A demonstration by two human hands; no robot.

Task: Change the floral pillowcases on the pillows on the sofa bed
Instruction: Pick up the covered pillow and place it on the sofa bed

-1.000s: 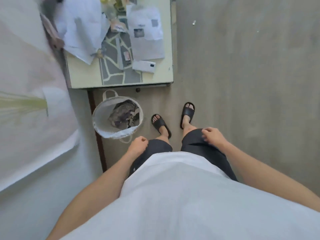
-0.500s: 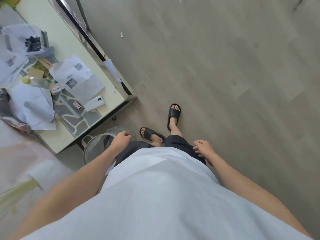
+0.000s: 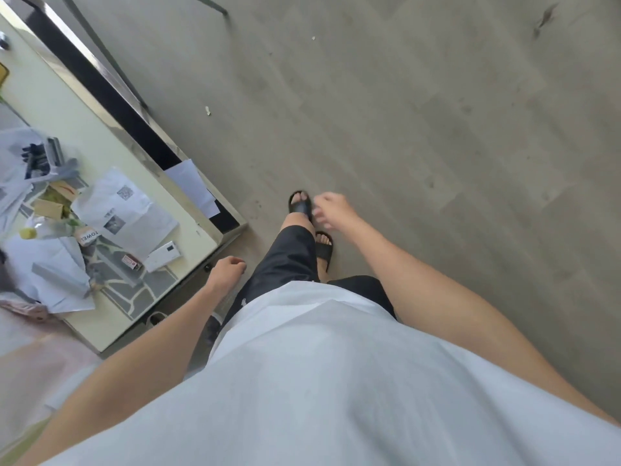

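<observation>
Head view, straight down: white shirt [image 3: 336, 381] fills the near frame, and beside the bench [image 3: 188, 210] the left hand [image 3: 228, 268] hangs loosely curled, its grip holding nothing. Beyond it the right hand [image 3: 334, 210] swings relaxed, fingers slack, also holding nothing. No pillows or sofa bed in view; looks like walking between steps, and pillows must be reached next. On the bench, a packet [image 3: 88, 236] reads "TOWEL".

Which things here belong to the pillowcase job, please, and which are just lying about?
Job: only the left hand and right hand, both holding nothing; no pillows in view.
Lying about: cream low table, printed paper sheets, white phone, black slide sandals.
</observation>
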